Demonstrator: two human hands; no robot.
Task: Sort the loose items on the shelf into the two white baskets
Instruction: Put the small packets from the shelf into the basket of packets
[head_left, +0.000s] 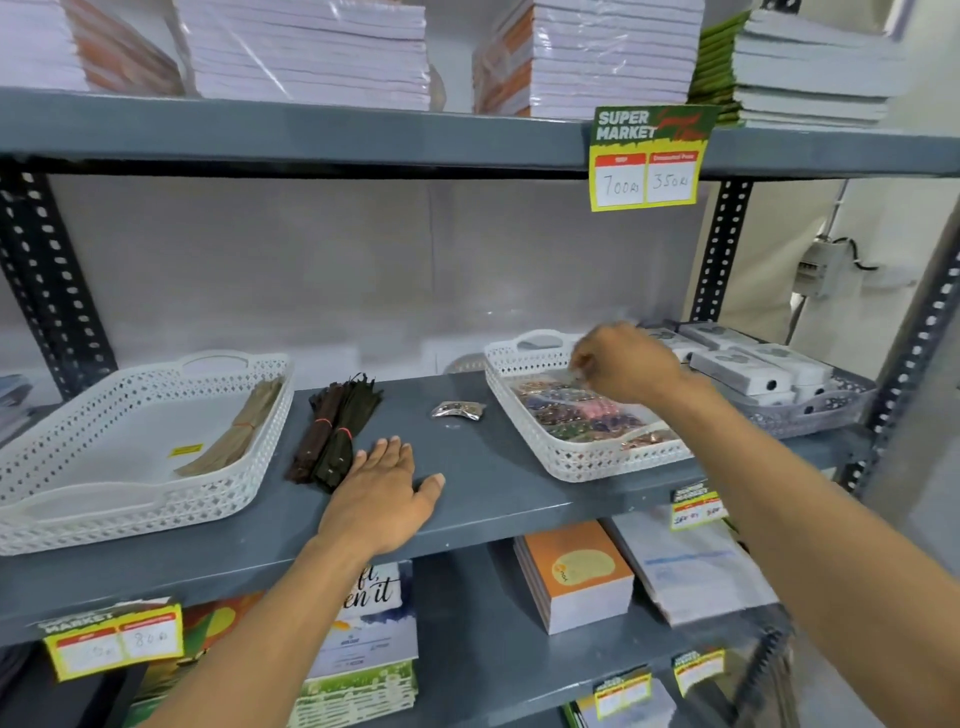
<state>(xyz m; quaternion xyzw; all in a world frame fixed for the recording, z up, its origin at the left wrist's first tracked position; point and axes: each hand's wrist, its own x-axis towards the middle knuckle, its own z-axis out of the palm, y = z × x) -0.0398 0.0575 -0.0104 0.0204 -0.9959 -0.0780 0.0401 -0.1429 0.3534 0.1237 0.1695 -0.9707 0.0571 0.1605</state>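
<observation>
Grey metal shelf, mid level, w/ two white baskets. Left basket at shelf's left end, mostly bare inside: one tan bundle tied w/ a red band, lying along its right wall, plus a small yellow label on the floor. Just right of that basket, on bare shelf: two dark bundles side by side, brown one on the left, blackish-green one on the right, each banded in red, touching each other. Left hand flat on the shelf, palm down, fingers spread, gripping nothing; little-finger side right beside the near ends of the dark bundles, contact or not, can't tell. Small shiny packet loose on shelf betw. dark bundles and right basket, apart from both. Right basket tilted slightly in view, filled w/ similar clear packets of multicoloured beads. Right hand over far part of that basket, fingers curled downward & blurred; whether pinched on something, can't tell. Grey lattice basket further right, behind right forearm, holding white boxes. Upper shelf: wrapped stacks of paper, price tag reading "SUPER MARKET", 700 & 350 hanging from its edge. Below: orange-cover pads, other printed stock, more yellow price tags.
</observation>
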